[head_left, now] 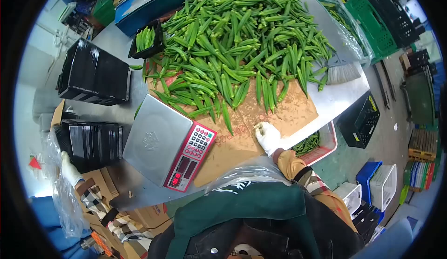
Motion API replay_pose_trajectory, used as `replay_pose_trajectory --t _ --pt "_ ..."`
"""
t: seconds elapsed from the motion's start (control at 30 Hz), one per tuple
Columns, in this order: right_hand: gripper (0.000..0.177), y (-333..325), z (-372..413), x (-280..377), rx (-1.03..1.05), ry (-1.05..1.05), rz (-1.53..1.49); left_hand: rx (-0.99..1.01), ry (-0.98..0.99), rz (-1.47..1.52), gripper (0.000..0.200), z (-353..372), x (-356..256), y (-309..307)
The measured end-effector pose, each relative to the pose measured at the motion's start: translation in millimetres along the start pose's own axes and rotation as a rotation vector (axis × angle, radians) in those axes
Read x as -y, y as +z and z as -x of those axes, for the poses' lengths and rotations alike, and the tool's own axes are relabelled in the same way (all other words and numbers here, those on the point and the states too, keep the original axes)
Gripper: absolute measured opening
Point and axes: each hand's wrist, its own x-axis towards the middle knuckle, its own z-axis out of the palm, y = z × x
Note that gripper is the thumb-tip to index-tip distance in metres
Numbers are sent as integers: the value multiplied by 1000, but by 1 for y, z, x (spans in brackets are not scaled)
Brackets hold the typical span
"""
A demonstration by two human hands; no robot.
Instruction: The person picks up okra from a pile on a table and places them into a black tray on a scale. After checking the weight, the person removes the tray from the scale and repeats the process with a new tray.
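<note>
"Gripping anything, your left hand (pixel 70 170)?"
"Can't tell; it's hard to make out beside the black trays (pixel 95 142). Your right hand (pixel 267 137) curls closed near okra (pixel 237 49) heaped on the tabletop (pixel 356 89)."

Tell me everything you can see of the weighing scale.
The weighing scale sits at an angle on the table. Its flat, grey, metallic-looking platform carries nothing but a faint mark. The red-edged panel along its right side has a keypad and a display with red digits lit, too small to read. Neither the left hand nor the right hand touches it.
</note>
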Motion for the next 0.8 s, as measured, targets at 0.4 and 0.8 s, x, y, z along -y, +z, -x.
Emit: replay_pose_trajectory --t 0.4,0.8 --pt "14 -19 -53 -12 -200 189 -560 556 559 -465 17 323 -115 90" --pt "70 -49 -140 -61 -320 409 -147 891 115 250 25 433 -248 231"
